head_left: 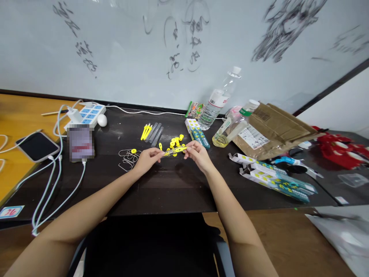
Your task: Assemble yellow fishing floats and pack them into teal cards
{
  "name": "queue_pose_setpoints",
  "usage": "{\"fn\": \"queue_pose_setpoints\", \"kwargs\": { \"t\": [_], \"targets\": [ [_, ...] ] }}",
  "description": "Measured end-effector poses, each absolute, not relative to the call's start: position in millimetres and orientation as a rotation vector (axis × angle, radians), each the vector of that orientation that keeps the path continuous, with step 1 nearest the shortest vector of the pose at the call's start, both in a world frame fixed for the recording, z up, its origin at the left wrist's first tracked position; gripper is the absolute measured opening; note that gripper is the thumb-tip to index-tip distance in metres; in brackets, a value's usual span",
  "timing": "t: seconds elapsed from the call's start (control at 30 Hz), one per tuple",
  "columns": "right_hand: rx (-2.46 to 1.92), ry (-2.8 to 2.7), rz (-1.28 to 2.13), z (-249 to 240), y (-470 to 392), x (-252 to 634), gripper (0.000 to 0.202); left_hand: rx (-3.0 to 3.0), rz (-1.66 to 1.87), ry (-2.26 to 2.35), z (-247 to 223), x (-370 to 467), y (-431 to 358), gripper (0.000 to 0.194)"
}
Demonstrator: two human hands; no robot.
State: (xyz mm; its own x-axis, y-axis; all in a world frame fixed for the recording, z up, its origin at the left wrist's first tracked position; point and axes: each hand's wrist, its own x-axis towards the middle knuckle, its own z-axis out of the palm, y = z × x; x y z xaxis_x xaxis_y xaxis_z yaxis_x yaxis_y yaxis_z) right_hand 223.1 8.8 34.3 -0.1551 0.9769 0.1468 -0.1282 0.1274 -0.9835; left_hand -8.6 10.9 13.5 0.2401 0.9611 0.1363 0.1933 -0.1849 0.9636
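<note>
Between my two hands a slim clear tube with yellow parts point(175, 151) is held almost level above the dark desk. My left hand point(150, 158) pinches its left end, and the fingers of my right hand point(198, 154) are closed on its right end. Small yellow plastic pieces point(174, 142) lie in a loose pile just behind it. Farther back, several yellow sticks point(146, 131) rest beside several dark translucent tubes point(156, 132). Bent metal wire hooks point(126, 158) are heaped left of my left hand, with a yellow ring point(133, 151) near them.
A small green-white box point(197, 132), a water bottle point(216, 100) and an oil-like bottle point(235, 125) stand behind my right hand. Opened boxes point(275, 181) and a brown parcel point(276, 132) lie right. Leftward are phones point(39, 146), cables and a power strip point(86, 115).
</note>
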Motion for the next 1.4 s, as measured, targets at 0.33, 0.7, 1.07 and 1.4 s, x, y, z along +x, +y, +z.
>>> {"fn": "queue_pose_setpoints", "kwargs": {
  "t": [0.33, 0.7, 1.07, 1.4],
  "targets": [
    [-0.960, -1.314, 1.302, 35, 8, 220, 0.031, 1.589, 1.052, 1.093, 10, -8, 12, 0.028],
    [-1.038, -1.407, 1.196, 34, 13, 218, 0.031, 1.582, 1.061, 1.085, 11, -8, 13, 0.030],
    [-1.092, -2.238, 0.938, -37, -264, 242, 0.049, 1.501, 1.228, 1.057, 10, -3, 14, 0.024],
    [-1.554, -2.206, 0.699, -92, -310, 217, 0.034, 1.534, 1.174, 1.012, 9, 5, 5, 0.019]
  ]
}}
